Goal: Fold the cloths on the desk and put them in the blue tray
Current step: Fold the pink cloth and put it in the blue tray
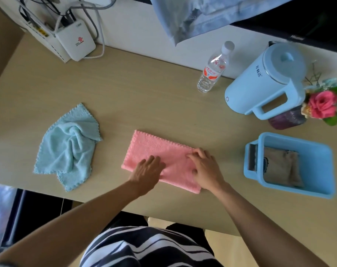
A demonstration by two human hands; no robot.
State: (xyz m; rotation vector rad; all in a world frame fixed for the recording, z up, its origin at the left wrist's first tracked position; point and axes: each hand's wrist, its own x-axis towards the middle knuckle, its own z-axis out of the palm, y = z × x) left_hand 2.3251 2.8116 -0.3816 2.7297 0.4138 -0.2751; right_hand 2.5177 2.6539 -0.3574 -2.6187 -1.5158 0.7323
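A pink cloth [154,149] lies folded into a long strip in the middle of the desk. My left hand [147,171] rests flat on its near middle with straight fingers. My right hand [205,167] lies on the strip's right end, its fingertips bent at the far edge; whether they pinch the cloth I cannot tell. A light blue cloth [67,149] lies crumpled at the left. The blue tray [318,151] stands at the right and holds a folded brown cloth [281,166].
A blue kettle [268,81] and a water bottle [214,68] stand at the back right. A vase of flowers [322,106] is beside the kettle. A white router [76,42] with cables sits at the back left. The desk's front edge runs just below my hands.
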